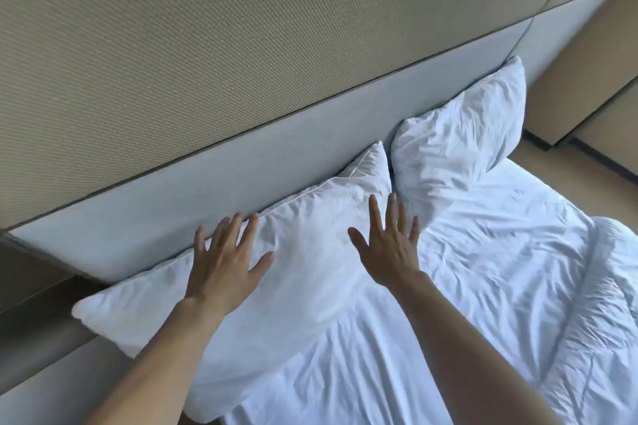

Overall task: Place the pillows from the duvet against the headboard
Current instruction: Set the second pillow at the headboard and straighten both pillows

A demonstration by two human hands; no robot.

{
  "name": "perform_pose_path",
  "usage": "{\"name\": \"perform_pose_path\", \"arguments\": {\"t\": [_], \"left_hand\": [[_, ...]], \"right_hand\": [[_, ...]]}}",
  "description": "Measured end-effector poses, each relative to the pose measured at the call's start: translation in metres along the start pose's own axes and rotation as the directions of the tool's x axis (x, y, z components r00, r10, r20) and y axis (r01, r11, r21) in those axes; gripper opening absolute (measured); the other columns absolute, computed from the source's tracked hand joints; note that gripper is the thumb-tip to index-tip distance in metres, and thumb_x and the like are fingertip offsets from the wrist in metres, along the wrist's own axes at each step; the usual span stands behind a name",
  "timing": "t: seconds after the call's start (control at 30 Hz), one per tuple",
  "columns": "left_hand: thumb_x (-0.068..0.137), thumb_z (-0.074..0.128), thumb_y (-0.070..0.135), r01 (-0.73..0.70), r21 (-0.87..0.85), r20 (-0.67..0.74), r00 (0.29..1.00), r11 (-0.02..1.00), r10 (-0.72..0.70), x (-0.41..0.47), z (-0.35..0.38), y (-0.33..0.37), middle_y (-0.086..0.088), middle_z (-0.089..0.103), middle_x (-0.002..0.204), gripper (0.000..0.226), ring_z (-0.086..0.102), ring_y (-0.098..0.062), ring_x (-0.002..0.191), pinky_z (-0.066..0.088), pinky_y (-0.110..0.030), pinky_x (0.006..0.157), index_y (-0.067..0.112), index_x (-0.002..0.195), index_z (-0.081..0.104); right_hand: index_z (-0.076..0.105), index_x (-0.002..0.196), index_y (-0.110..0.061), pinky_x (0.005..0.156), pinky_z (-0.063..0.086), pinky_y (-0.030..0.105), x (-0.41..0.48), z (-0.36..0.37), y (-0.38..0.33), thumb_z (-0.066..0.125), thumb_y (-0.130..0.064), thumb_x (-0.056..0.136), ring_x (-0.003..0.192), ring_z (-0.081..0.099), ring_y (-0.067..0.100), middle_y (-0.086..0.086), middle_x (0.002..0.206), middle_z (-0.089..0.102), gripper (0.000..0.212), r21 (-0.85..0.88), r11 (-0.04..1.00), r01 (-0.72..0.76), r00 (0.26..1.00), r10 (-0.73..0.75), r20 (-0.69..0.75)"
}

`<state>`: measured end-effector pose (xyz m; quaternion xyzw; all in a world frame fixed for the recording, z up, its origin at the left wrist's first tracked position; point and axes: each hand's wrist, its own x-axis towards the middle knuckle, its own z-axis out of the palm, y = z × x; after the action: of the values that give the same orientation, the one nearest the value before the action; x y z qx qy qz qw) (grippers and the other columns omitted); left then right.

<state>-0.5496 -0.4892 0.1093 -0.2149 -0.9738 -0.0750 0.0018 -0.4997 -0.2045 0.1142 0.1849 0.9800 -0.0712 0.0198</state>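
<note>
A white pillow (303,272) leans against the pale grey headboard (165,214) at the near end of the bed. My left hand (226,259) lies flat on its upper part with the fingers spread. My right hand (390,245) is also spread flat, over the pillow's right end; whether it touches is hard to tell. A second white pillow (459,138) stands propped against the headboard further along, its corner meeting the first one. The rumpled white duvet (604,304) is bunched at the right edge.
White sheet (466,286) covers the mattress to the right of my arms. A woven beige wall panel (207,45) rises above the headboard. A dark ledge (31,286) sits at the left, and tan floor and furniture (587,114) lie beyond the far end.
</note>
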Motion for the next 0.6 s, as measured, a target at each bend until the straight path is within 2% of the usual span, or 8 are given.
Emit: {"name": "perform_pose_path", "arguments": {"t": [0.1,0.17,0.23,0.33,0.47,0.53,0.6], "left_hand": [[0.091,0.039,0.053,-0.020,-0.069,-0.038,0.999,0.997,0.017,0.051,0.022,0.021,-0.010,0.066,0.126,0.062,0.068,-0.033,0.105,0.052,-0.049,0.086,0.009,0.127,0.063],[0.091,0.041,0.050,-0.038,-0.112,-0.055,0.998,0.993,0.032,0.080,0.032,0.037,-0.007,0.070,0.112,0.056,0.069,-0.033,0.097,0.056,-0.043,0.076,0.007,0.116,0.067],[0.092,0.047,0.043,-0.028,-0.174,-0.084,0.996,0.984,0.014,0.108,0.043,0.052,-0.005,0.070,0.107,0.045,0.069,-0.032,0.095,0.057,-0.041,0.075,0.008,0.110,0.069],[0.096,0.058,0.030,0.013,-0.295,-0.106,0.993,0.956,-0.047,0.141,0.060,0.074,-0.003,0.068,0.118,0.032,0.065,-0.029,0.107,0.054,-0.040,0.086,0.010,0.119,0.066],[0.097,0.057,0.030,0.034,-0.316,-0.068,0.996,0.948,-0.058,0.170,0.081,0.091,-0.001,0.065,0.123,0.032,0.061,-0.028,0.112,0.051,-0.043,0.091,0.012,0.122,0.063],[0.097,0.055,0.033,0.045,-0.294,-0.054,0.997,0.955,-0.063,0.177,0.089,0.094,0.000,0.066,0.121,0.030,0.062,-0.027,0.109,0.051,-0.043,0.089,0.014,0.119,0.063],[0.096,0.055,0.033,0.046,-0.282,-0.062,0.996,0.958,-0.066,0.181,0.095,0.097,-0.001,0.067,0.117,0.030,0.064,-0.028,0.106,0.052,-0.044,0.087,0.014,0.117,0.064]], "right_hand": [[0.028,0.156,-0.019,0.119,0.015,0.055,0.079,0.020,0.011,0.040,-0.033,0.105,0.146,0.031,0.033,0.014,0.163,0.026,0.054,-0.058,0.989,0.139,0.988,-0.142,-0.057],[0.048,0.142,-0.018,0.109,0.034,0.049,0.128,0.028,0.020,0.051,-0.013,0.096,0.128,0.051,0.033,0.008,0.141,0.052,0.046,-0.053,0.974,0.221,0.967,-0.225,-0.116],[0.059,0.131,-0.017,0.098,0.041,0.043,0.174,0.031,0.030,0.054,-0.006,0.090,0.114,0.060,0.033,0.005,0.124,0.063,0.043,-0.022,0.965,0.260,0.948,-0.259,-0.182],[0.065,0.127,-0.019,0.096,0.046,0.042,0.224,0.032,0.042,0.059,-0.006,0.089,0.115,0.059,0.035,0.008,0.124,0.065,0.041,0.036,0.950,0.310,0.930,-0.295,-0.222],[0.070,0.124,-0.025,0.105,0.044,0.048,0.251,0.042,0.055,0.064,-0.014,0.090,0.126,0.048,0.035,0.011,0.133,0.058,0.036,-0.012,0.883,0.470,0.877,-0.469,-0.107],[0.075,0.112,-0.024,0.102,0.045,0.048,0.256,0.046,0.059,0.066,-0.016,0.089,0.123,0.048,0.036,0.012,0.128,0.057,0.026,-0.022,0.872,0.489,0.867,-0.488,-0.100],[0.077,0.092,-0.018,0.094,0.049,0.050,0.257,0.049,0.062,0.067,-0.012,0.087,0.113,0.052,0.039,0.013,0.116,0.060,0.012,-0.050,0.862,0.504,0.850,-0.505,-0.150]]}}
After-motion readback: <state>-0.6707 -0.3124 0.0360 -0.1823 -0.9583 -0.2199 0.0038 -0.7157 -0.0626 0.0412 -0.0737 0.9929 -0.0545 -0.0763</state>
